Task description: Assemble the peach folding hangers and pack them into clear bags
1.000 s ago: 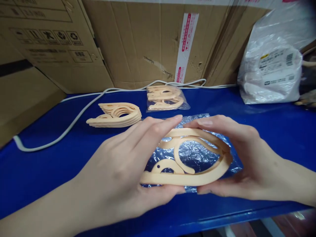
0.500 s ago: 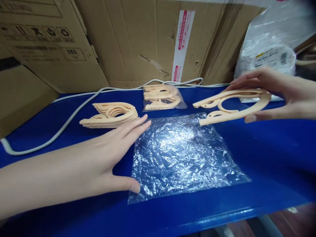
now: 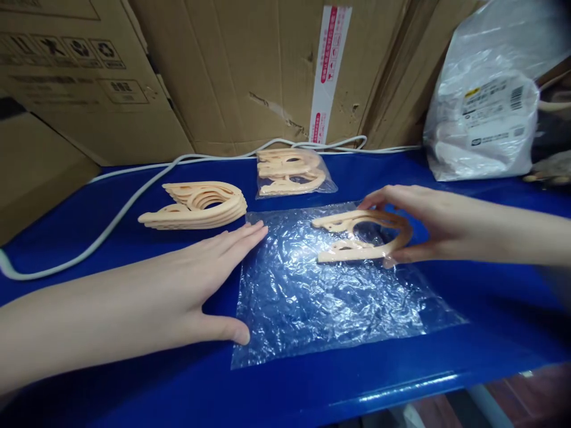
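Note:
A clear plastic bag (image 3: pixel 294 303) lies flat and crinkled on the blue table. My left hand (image 3: pixel 209 285) rests along the bag's left edge, thumb and fingers spread, holding nothing. My right hand (image 3: pixel 414 229) pinches the rounded end of a beige folded hanger (image 3: pixel 357 254), thumb below and fingers above. That hanger points left and seems to be within the bag's right side, with film appearing to cover part of it. Just beyond my left fingers sits a stack of similar folded hangers (image 3: pixel 196 217). Behind the bag is a bagged set of hangers (image 3: pixel 292 172).
Cardboard boxes (image 3: pixel 232 71) stand along the back. A white cable (image 3: pixel 129 208) curves across the blue table (image 3: pixel 147 386) at the left and rear. At the back right stands a white plastic package (image 3: pixel 486 131) with a label.
My right hand has moved left and nearer with the folded hanger, from beyond the bag's right edge to over its area. My left hand has stayed nearly still.

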The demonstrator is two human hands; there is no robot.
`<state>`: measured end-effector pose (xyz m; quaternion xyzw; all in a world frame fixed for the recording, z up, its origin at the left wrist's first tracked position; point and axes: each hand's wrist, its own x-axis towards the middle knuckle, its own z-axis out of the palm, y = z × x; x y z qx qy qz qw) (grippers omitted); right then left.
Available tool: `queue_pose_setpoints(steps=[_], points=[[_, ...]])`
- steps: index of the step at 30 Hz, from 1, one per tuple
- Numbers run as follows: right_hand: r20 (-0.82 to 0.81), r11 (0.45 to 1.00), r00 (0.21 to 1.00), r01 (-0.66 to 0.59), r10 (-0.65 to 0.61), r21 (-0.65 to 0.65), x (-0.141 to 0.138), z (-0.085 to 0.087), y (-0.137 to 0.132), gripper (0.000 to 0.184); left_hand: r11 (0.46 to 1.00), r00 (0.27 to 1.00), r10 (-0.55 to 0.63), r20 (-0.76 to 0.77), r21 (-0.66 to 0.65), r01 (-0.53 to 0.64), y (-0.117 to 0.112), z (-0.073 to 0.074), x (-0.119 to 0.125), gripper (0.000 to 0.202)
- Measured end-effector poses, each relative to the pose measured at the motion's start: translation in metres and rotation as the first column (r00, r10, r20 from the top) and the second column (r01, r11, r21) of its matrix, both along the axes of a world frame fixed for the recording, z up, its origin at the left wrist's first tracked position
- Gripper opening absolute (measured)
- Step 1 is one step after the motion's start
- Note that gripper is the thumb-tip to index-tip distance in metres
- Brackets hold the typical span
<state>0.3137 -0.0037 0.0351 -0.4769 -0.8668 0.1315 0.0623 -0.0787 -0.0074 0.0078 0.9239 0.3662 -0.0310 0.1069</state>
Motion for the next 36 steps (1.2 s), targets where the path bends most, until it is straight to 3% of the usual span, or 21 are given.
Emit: queue_pose_setpoints(steps=[3, 8, 11, 19, 30, 36], points=[[0.049, 0.997, 0.996, -0.078, 0.079, -0.014, -0.011, -0.009, -0.001, 0.066, 1.0, 1.0, 0.006, -0.008, -0.004, -0.006, 0.0, 0.0, 0.0, 0.115], [0.076, 0.998, 0.996, -0.043, 0.046, -0.036, 0.006, -0.013, 0.008, 0.054, 0.999, 0.999, 0.033, 0.012, -0.04, -0.032, -0.002, 0.0, 0.001, 0.109], [-0.01, 0.996, 0.999, -0.049, 0.048, -0.071, 0.009, -0.016, 0.012, 0.049, 0.995, 0.999, 0.05, -0.005, -0.085, -0.05, -0.005, 0.004, 0.004, 0.097], [-0.265, 0.995, 0.963, -0.016, 0.041, 0.097, -0.033, -0.037, 0.002, 0.032, 0.994, 0.999, 0.024, -0.028, -0.105, -0.027, -0.008, 0.005, 0.006, 0.094], [-0.389, 0.985, 0.921, 0.084, -0.02, 0.148, -0.048, -0.049, 0.001, 0.021, 0.994, 0.999, -0.044, -0.018, -0.098, 0.042, -0.008, 0.002, 0.003, 0.09], [-0.419, 0.986, 0.906, 0.125, -0.068, 0.11, -0.049, -0.051, 0.004, 0.02, 1.0, 0.993, 0.029, 0.118, 0.003, -0.029, -0.016, -0.002, 0.009, 0.081]])
